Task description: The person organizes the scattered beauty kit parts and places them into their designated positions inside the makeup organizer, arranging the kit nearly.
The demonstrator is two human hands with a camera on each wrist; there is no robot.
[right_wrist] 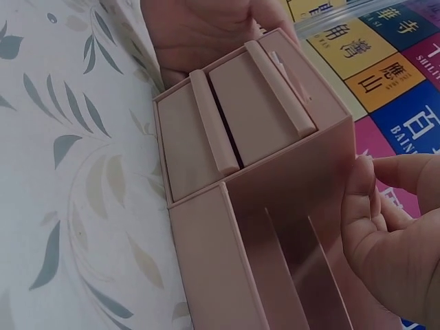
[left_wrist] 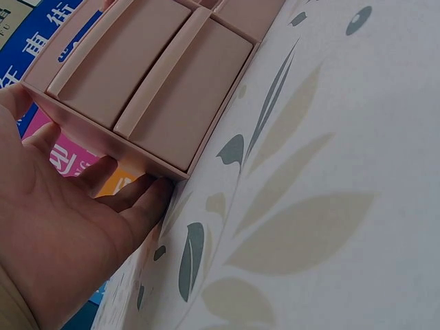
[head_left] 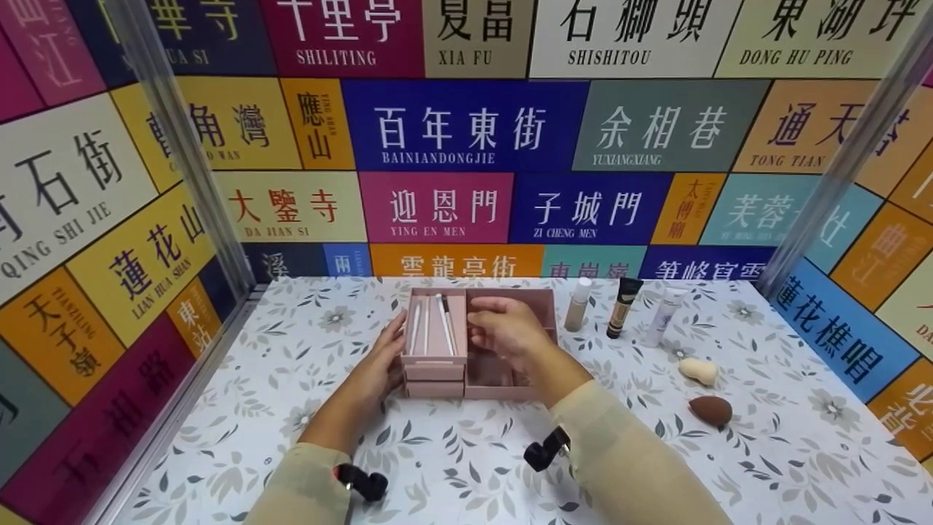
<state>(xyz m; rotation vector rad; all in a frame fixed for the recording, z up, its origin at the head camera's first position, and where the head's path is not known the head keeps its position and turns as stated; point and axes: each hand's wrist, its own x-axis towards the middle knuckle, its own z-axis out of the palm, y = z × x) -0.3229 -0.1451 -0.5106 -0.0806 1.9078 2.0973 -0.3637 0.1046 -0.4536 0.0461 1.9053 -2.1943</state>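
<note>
On the table (head_left: pixel 466 481), with left grip (head_left: pixel 373 367) relaxed, right grip (head_left: pixel 512 329) narrow, hold unclear: could spill brushes (head_left: pixel 446 321) by tilting box (head_left: pixel 435 371).

Place names cover the colour-block wall (head_left: pixel 437 171), Chinese characters with Latin spellings.
On my head feed I read 百年東街 BAINIANDONGJIE on a blue panel (head_left: pixel 459 149), 余相巷 YUXIANGXIANG on a grey panel (head_left: pixel 663 146), 迎恩門 YING EN MEN on a pink panel (head_left: pixel 441 219), 子城門 ZI CHENG MEN on a navy panel (head_left: pixel 590 208), DA JIAN SI on a cream panel (head_left: pixel 291 208), SHISHITOU on a white panel (head_left: pixel 630 40) and, at the left, LIAN HUA SHAN on a yellow panel (head_left: pixel 142 262). My right wrist feed shows 應山 on an orange panel (right_wrist: pixel 385 79). The black tube (head_left: pixel 621 310) and white tube (head_left: pixel 663 317) carry print that seems too small for me to read.
</note>
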